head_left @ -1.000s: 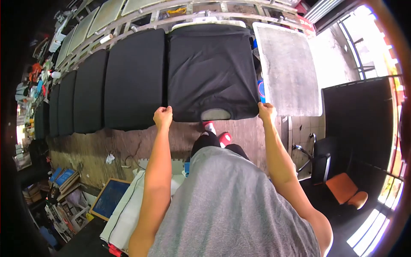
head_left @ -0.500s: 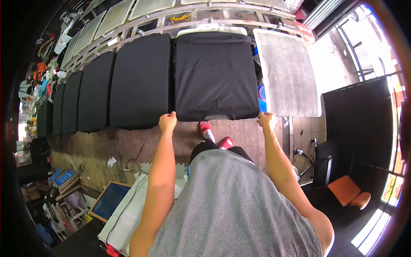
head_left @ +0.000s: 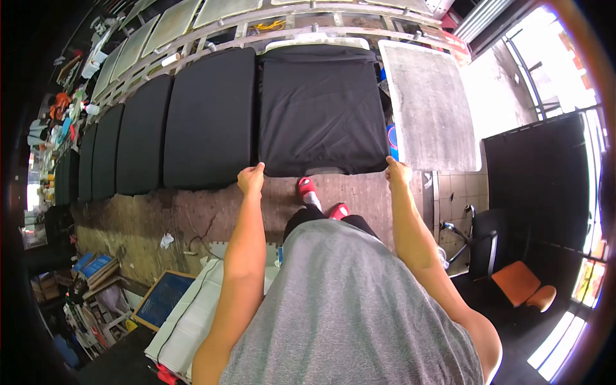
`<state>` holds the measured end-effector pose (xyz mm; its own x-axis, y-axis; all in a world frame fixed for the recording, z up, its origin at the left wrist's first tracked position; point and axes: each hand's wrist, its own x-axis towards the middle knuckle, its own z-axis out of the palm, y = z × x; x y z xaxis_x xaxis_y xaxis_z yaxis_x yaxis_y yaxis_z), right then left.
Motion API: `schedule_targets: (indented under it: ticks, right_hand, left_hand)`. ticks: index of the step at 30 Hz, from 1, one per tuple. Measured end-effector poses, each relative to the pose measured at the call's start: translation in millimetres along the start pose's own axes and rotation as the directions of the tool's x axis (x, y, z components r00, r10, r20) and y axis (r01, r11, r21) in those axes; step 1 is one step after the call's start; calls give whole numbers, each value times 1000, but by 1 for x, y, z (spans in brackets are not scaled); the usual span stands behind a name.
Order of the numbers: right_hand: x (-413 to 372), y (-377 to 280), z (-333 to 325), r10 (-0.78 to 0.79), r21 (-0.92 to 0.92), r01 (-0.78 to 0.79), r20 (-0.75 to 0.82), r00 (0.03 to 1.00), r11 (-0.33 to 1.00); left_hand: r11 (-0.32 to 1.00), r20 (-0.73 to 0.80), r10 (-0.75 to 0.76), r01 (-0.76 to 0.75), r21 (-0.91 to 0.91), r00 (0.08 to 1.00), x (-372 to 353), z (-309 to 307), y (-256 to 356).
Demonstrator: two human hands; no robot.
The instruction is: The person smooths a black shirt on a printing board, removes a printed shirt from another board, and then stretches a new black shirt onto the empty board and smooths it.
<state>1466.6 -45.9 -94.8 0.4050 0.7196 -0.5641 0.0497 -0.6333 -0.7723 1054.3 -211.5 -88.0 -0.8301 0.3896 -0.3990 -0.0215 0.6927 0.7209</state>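
Note:
A black cloth (head_left: 321,112) lies over a flat board in front of me, with soft creases across its top. At its near left corner my left hand (head_left: 251,179) is closed, thumb and fingers pinching the edge. My right hand (head_left: 398,171) pinches the near right corner in the same way. Between the hands the near edge hangs slightly over the board's end, where a small greyish strip shows. The pale board's far end (head_left: 317,43) sticks out beyond the cloth.
To the left runs a row of several black-covered boards (head_left: 208,122). A bare grey board (head_left: 433,106) stands at the right. Metal rails (head_left: 308,32) run behind. Lower right are a black chair (head_left: 484,250) and an orange seat (head_left: 516,283); lower left, a framed screen (head_left: 163,299).
Both hands have shifted slightly forward, the right one a little more, still pinching the cloth's corners. The creases on the cloth have changed a little. The view has tilted slightly.

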Motion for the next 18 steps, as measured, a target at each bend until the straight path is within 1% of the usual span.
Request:
schedule_targets:
  ticks: [1, 2, 3, 4, 5, 7, 11, 15, 18]
  right_hand:
    - [1, 0, -2, 11, 80, -14, 32, 999, 997]
    - [2, 1, -3, 20, 160, -30, 63, 998, 987]
    - [-1, 0, -4, 18, 161, -28, 64, 998, 987]
    - [-2, -3, -3, 57, 226, -70, 67, 996, 972]
    - [-4, -6, -3, 94, 289, -111, 72, 993, 951]
    - [-13, -14, -8, 101, 316, -124, 87, 991, 941]
    - [-15, -10, -13, 110, 377, -149, 122, 986, 914]
    - [-12, -4, -17, 121, 390, -170, 149, 981, 905]
    - [-16, 1, -22, 85, 439, -160, 187, 979, 884]
  left_hand:
    - [996, 57, -50, 54, -67, 997, -4, -4, 5]
    - [996, 56, -50, 54, -69, 997, -6, -6, 8]
    - [981, 72, -97, 107, -159, 993, -4, -7, 8]
    - [956, 93, -140, 159, -248, 986, -2, -8, 9]
    - [955, 92, -137, 156, -251, 986, -1, -10, 9]
    - [914, 138, -136, 178, -364, 981, -1, -14, 8]
    - [889, 144, -129, 179, -422, 981, 1, -17, 2]
    - [857, 178, -151, 219, -467, 972, -4, -21, 1]
    - [831, 202, -163, 245, -500, 966, -9, -25, -1]
